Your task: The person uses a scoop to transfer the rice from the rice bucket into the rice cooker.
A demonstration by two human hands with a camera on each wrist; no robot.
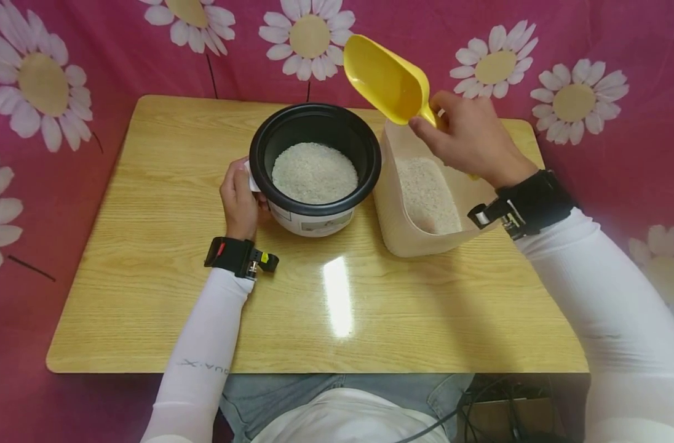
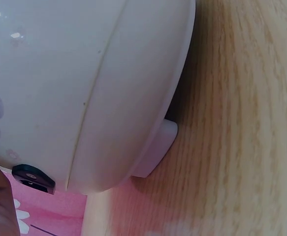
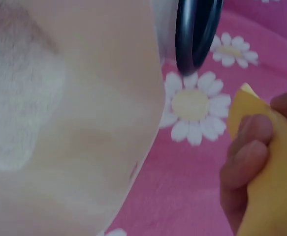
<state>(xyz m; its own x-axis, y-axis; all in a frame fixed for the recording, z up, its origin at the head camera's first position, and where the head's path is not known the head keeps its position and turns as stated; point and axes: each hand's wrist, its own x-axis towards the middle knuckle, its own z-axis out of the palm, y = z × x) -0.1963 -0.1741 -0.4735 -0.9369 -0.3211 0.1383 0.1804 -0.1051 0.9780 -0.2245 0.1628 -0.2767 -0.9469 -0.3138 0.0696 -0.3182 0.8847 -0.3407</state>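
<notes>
My right hand grips a yellow scoop by its handle, high over the back of a pale plastic bin. No rice shows in the scoop's bowl, which points left toward the rice cooker. Inside the bin lies rice. On the left, my left hand holds the white side handle of the rice cooker. Its black inner pot contains a mound of white rice. In the right wrist view, fingers wrap around the yellow handle.
Both containers stand side by side on a wooden table, close together toward its back edge. Behind the table hangs a pink cloth with white daisies. Cables hang below the table's front edge on the right.
</notes>
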